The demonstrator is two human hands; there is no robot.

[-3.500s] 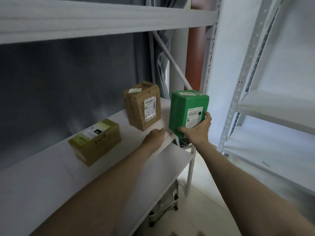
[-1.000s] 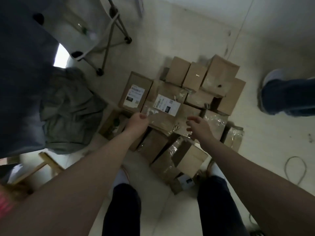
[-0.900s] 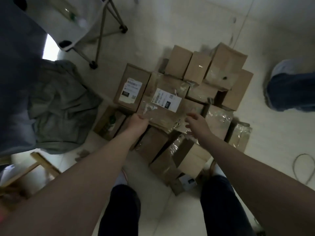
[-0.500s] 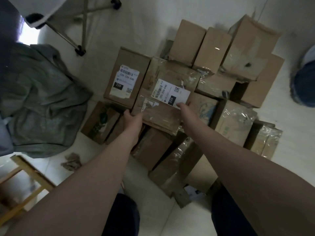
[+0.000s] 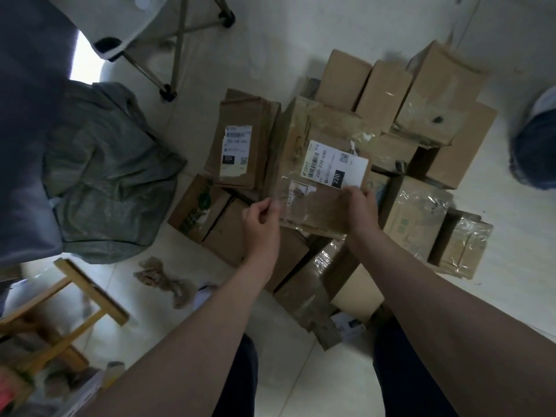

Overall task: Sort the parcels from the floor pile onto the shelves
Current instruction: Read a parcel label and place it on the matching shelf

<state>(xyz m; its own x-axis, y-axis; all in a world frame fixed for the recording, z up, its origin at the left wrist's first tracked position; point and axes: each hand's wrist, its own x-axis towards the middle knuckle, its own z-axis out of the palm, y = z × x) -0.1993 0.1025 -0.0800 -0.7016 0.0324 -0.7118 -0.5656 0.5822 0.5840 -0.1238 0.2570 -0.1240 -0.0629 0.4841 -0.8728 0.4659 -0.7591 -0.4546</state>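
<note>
Both hands on one parcel. Flat brown cardboard parcel with glossy tape and a white "220" shipping label (image 5: 319,176) sits on top of the floor pile of brown cardboard boxes (image 5: 391,94). Left hand (image 5: 262,219) pinches its near-left edge, fingers curled closed on the cardboard. Right hand (image 5: 359,210) clamps the near-right edge just under the label, thumb on top. Can't tell whether the parcel is off the pile or resting on it.

Just left of it: second brown cardboard box with a white "220" label (image 5: 240,145), lying flat. Right side: tape-wrapped shiny boxes (image 5: 418,218). Crumpled grey-green cloth (image 5: 105,176) on the pale floor to the left, wooden frame (image 5: 90,291) near it. Another person's blue trouser leg (image 5: 534,149) at the far right.
</note>
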